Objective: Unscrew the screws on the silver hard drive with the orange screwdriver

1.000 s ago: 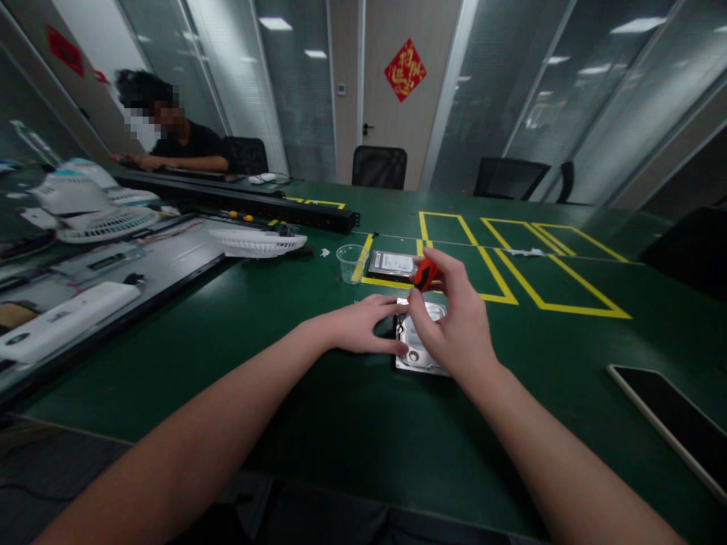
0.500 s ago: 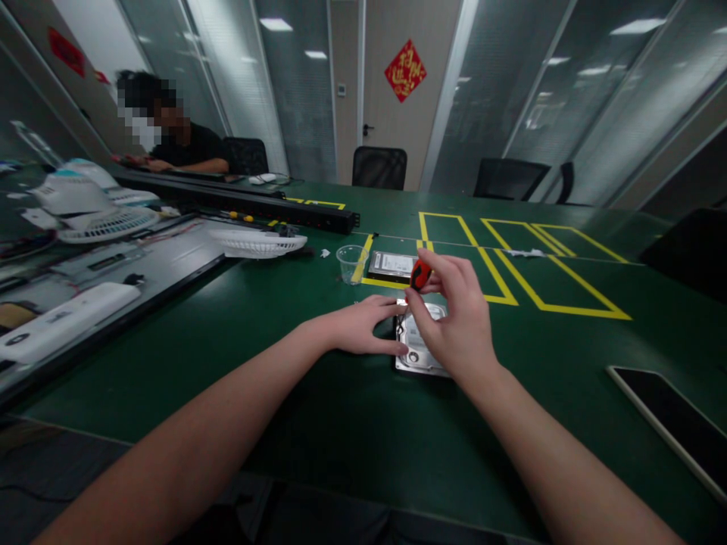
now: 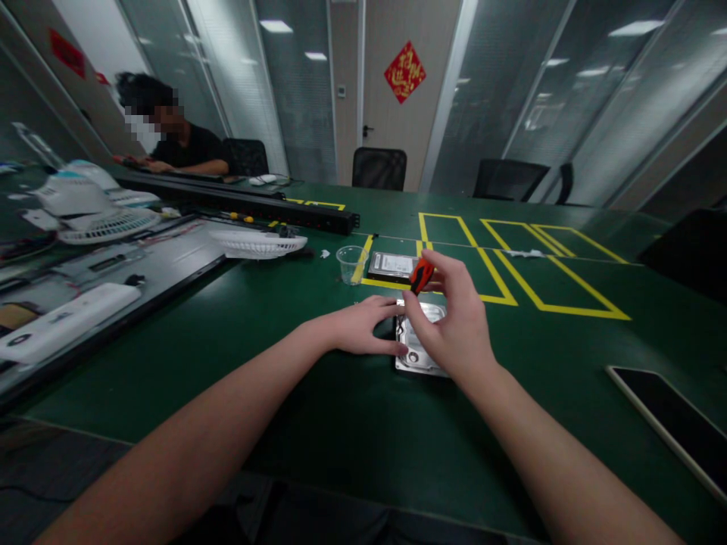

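Note:
A silver hard drive [image 3: 419, 362] lies flat on the green table before me, label side partly covered by my right hand. My left hand [image 3: 368, 325] holds it steady at its left edge, with thumb and forefinger spread apart and pressing on its top. My right hand [image 3: 454, 325] grips a screwdriver with a red and black handle [image 3: 422, 275], tilted above the drive's far left corner. The fingers hide most of its shaft, and I cannot see whether the tip sits in a screw.
Beyond the drive stand a clear plastic cup [image 3: 352, 266] and a second hard drive [image 3: 391, 265] beside yellow tape. A phone [image 3: 670, 424] lies at right. White fan parts [image 3: 258, 242] and a long black bar [image 3: 244, 200] are at left. A person [image 3: 182, 147] sits at far left.
The screwdriver handle has turned slightly and leans a little more, as my right fingers shifted on it. My left hand and the hard drive stay in place.

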Demonstrator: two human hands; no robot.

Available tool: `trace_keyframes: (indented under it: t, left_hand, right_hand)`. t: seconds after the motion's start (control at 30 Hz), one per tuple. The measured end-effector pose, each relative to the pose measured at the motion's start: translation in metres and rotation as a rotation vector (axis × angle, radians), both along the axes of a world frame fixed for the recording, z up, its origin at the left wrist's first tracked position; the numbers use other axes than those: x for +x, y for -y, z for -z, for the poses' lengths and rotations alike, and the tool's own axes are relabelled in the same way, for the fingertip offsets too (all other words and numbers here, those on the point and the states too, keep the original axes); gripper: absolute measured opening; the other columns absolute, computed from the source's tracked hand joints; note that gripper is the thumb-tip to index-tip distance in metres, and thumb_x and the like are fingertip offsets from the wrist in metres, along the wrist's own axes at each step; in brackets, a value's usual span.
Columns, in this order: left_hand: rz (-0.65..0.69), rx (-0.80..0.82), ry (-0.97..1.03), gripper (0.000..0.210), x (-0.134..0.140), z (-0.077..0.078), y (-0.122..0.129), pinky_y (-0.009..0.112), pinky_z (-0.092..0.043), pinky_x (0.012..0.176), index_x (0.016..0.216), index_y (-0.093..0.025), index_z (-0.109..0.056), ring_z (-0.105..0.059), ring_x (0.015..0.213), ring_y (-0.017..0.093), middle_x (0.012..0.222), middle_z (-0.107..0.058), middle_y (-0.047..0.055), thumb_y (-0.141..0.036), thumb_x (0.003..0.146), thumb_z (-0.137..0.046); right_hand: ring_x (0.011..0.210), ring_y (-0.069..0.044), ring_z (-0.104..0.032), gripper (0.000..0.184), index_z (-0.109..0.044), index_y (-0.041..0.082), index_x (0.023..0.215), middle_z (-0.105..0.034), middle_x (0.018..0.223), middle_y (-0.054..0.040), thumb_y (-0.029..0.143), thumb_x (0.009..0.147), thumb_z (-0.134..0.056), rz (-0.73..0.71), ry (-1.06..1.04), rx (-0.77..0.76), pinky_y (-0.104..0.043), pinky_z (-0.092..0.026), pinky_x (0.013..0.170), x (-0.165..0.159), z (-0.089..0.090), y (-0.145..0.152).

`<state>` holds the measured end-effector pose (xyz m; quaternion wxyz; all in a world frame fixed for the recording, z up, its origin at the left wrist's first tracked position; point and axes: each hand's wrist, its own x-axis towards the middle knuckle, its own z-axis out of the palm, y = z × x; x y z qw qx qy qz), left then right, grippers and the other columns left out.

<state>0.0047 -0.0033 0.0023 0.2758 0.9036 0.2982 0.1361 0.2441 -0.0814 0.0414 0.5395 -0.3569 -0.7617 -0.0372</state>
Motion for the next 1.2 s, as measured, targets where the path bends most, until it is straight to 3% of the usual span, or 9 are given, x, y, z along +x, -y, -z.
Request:
trace_keyframes:
  t: [0.1,0.27,0.4,0.8,0.93,1.2]
  left_hand:
    - [-0.003,0.004,0.003,0.102,0.0002,0.0000,0.0004,0.074,-0.044,0.159,0.190,-0.029,-0.067,-0.051,0.193,0.054,0.206,-0.055,0.022,-0.083,0.109,-0.097]
    - [0.014,0.018,-0.022,0.105,-0.0019,0.0007,-0.0003,0.072,-0.042,0.160,0.192,-0.028,-0.064,-0.048,0.194,0.052,0.205,-0.056,0.022,-0.090,0.111,-0.089]
    - [0.015,0.013,-0.022,0.105,-0.0033,0.0012,-0.0006,0.075,-0.040,0.160,0.193,-0.028,-0.063,-0.046,0.195,0.053,0.205,-0.055,0.023,-0.089,0.112,-0.089]
    - [0.026,0.010,-0.006,0.102,-0.0011,-0.0004,0.0010,0.071,-0.037,0.163,0.194,-0.030,-0.062,-0.044,0.197,0.050,0.210,-0.050,0.019,-0.081,0.112,-0.094]
    - [0.016,0.004,-0.007,0.103,-0.0012,0.0003,0.0009,0.075,-0.039,0.162,0.193,-0.030,-0.063,-0.044,0.196,0.053,0.210,-0.050,0.020,-0.084,0.111,-0.093]
    - [0.019,0.021,-0.024,0.105,-0.0026,0.0023,-0.0007,0.076,-0.040,0.160,0.194,-0.028,-0.062,-0.046,0.195,0.054,0.207,-0.054,0.023,-0.088,0.113,-0.089]
  right_hand:
    - [0.121,-0.034,-0.084,0.059,-0.069,0.031,0.172,-0.080,0.151,-0.0142,0.024,0.114,-0.081,0.030,0.000,0.038,-0.055,-0.082,0.100,0.0006,-0.0010,-0.0019]
    - [0.108,-0.029,-0.080,0.057,-0.071,0.033,0.168,-0.079,0.143,-0.0110,0.021,0.113,-0.081,0.050,-0.019,0.031,-0.053,-0.081,0.099,0.0002,0.0002,-0.0029]
    - [0.109,-0.030,-0.081,0.056,-0.070,0.033,0.169,-0.081,0.145,-0.0118,0.019,0.115,-0.077,0.058,-0.018,0.012,-0.055,-0.081,0.101,-0.0012,-0.0001,-0.0015]
    - [0.136,-0.035,-0.087,0.069,-0.063,0.032,0.180,-0.082,0.159,-0.0154,0.013,0.114,-0.070,-0.019,-0.020,0.014,-0.060,-0.082,0.114,0.0003,0.0041,-0.0028]
    - [0.135,-0.037,-0.086,0.071,-0.061,0.033,0.181,-0.082,0.160,-0.0156,0.015,0.113,-0.074,-0.002,0.002,-0.012,-0.065,-0.080,0.118,0.0011,0.0026,-0.0019]
    - [0.115,-0.032,-0.084,0.057,-0.069,0.033,0.170,-0.083,0.146,-0.0118,0.020,0.115,-0.078,0.039,0.002,0.031,-0.057,-0.081,0.102,0.0009,-0.0016,-0.0023]
